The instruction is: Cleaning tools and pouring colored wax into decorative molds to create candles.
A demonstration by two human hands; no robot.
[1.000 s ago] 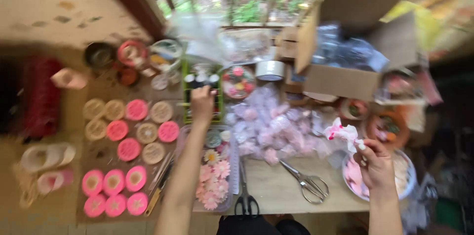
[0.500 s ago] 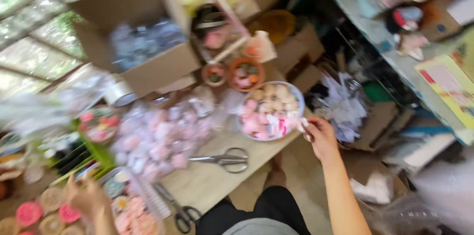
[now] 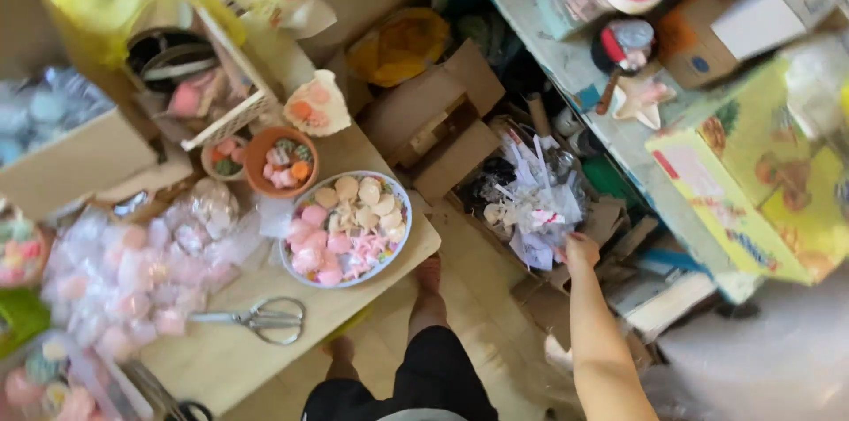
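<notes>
My right hand [image 3: 579, 250] reaches centre-right, fingers touching the wrapper pile [image 3: 531, 195] in the floor box; grip unclear. Looks light, crinkly, slippery — I'd pinch an edge. Left hand's out of view.

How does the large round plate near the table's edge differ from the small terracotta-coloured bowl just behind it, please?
The plate is wide, shallow and pale-rimmed; the bowl is smaller, deeper and orange-brown. The plate holds many pink and cream round pieces laid in rows; the bowl holds a small mixed heap of pink, orange and green pieces. The plate lies by the table edge; the bowl stands further in. Both are round and filled.
</notes>
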